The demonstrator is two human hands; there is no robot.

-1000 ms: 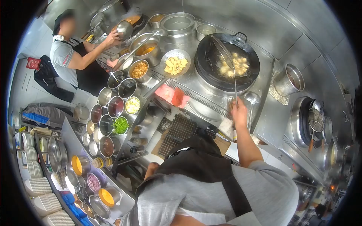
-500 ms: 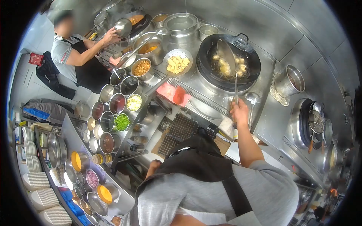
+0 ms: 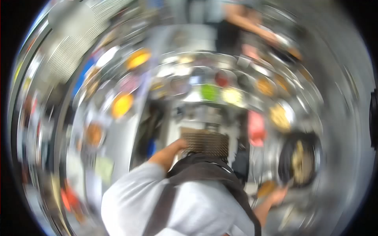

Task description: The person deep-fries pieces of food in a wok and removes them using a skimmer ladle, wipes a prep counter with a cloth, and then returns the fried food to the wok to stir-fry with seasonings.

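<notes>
Motion blur smears the whole view. My right hand (image 3: 278, 196) is at the lower right, beside the black wok (image 3: 281, 159). Its fingers are wrapped round the handle of a long-handled ladle, whose blurred shaft (image 3: 290, 183) reaches to the wok's near edge. Pale pieces of food (image 3: 299, 157) lie inside the wok; the ladle's head cannot be made out among them. My left hand (image 3: 181, 144) hangs low near my apron, in front of the brown perforated mat (image 3: 205, 143). Its fingers are too smeared to read, and nothing is visible in it.
Beyond the pink cloth (image 3: 256, 128) stand metal pots with chopped greens (image 3: 209, 93) and pale chopped pieces (image 3: 232, 96). A bowl of yellowish chunks (image 3: 280, 118) sits behind the wok. A co-worker's arm (image 3: 252, 25) reaches over the far counter. Shelves with stacked plates (image 3: 69, 53) stand left.
The view has swung left, so the wok and counter now appear farther right and are blurred. My left hand shows more fully. My right hand stays by the wok with the ladle.
</notes>
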